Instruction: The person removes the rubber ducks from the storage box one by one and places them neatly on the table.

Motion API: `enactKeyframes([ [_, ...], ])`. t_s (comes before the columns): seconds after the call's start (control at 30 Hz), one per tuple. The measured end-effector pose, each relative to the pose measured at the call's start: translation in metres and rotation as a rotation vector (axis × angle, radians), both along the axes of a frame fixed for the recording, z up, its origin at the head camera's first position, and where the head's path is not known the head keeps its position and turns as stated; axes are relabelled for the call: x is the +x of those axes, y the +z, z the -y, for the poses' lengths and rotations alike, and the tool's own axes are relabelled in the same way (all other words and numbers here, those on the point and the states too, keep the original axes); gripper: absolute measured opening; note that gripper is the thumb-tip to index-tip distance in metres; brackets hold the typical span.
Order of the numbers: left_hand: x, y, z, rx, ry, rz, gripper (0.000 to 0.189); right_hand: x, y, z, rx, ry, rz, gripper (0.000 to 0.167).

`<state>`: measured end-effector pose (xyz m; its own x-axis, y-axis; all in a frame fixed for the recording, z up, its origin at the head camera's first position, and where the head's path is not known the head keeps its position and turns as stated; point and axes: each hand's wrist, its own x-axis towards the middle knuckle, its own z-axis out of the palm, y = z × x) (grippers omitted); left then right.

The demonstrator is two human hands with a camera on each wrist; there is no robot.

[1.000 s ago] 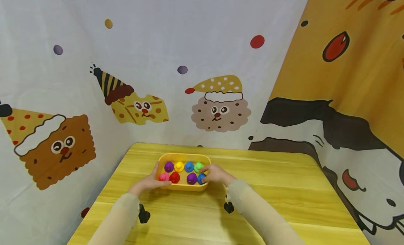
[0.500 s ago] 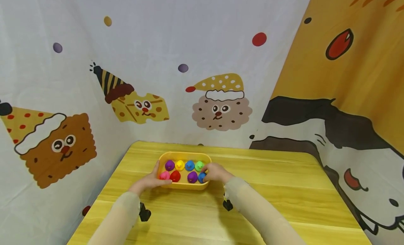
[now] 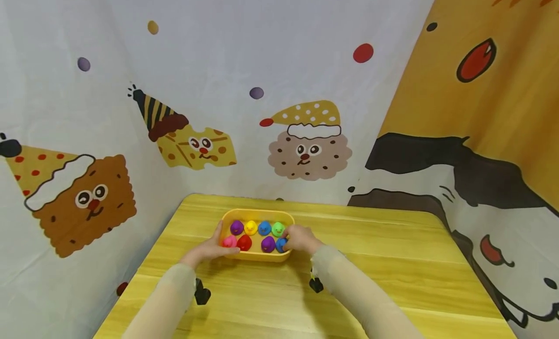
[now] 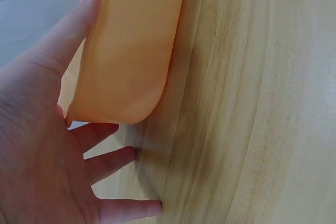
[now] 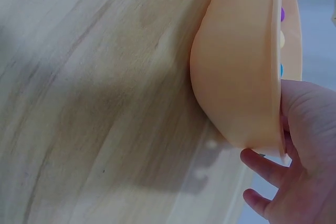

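Note:
A shallow yellow-orange plastic bin (image 3: 251,256) stands on the table with several small rubber ducks in it. My left hand (image 3: 209,249) rests against its left end, thumb along the front rim and fingers spread straight past the end wall. Over the right end reaches my right hand (image 3: 302,239), thumb and index finger inside at a blue duck (image 3: 280,245) in the front right corner, which they partly cover. In the right wrist view the rim hides those fingertips, and two other fingers (image 5: 265,169) stay outside. Beside the blue duck sits a purple duck (image 3: 268,244).
Left of a gap in the front row are a pink duck (image 3: 229,241) and a red duck (image 3: 244,243). Behind them stand a purple, a yellow (image 3: 251,228), a blue and a green duck (image 3: 278,228). A cartoon-printed cloth (image 3: 209,62) rises behind the wooden table (image 3: 384,261).
The head view has shifted slightly, so everything sits a little further right and higher. Relative to the bin, the right fingertips have drawn back slightly; the ducks keep their places.

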<state>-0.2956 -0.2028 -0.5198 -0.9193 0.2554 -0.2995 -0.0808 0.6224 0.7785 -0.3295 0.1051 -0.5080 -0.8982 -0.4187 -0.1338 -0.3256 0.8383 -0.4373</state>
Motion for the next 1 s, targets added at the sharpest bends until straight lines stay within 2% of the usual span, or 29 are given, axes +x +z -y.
enactKeyframes([
  [0.3,0.001,0.002,-0.002,0.007,-0.005,0.002,0.121,-0.002,-0.004,-0.001,-0.027,-0.035,0.023,0.03],
  [0.47,0.002,0.003,-0.002,0.004,0.002,0.006,0.121,-0.004,-0.001,-0.002,-0.069,-0.013,0.026,0.031],
  [0.63,0.0,-0.002,-0.003,0.01,-0.015,0.001,0.125,-0.005,0.001,-0.008,-0.122,0.01,0.033,0.03],
  [1.0,0.001,0.0,-0.003,-0.004,0.003,0.006,0.12,0.003,0.017,-0.011,-0.189,-0.001,0.031,0.033],
])
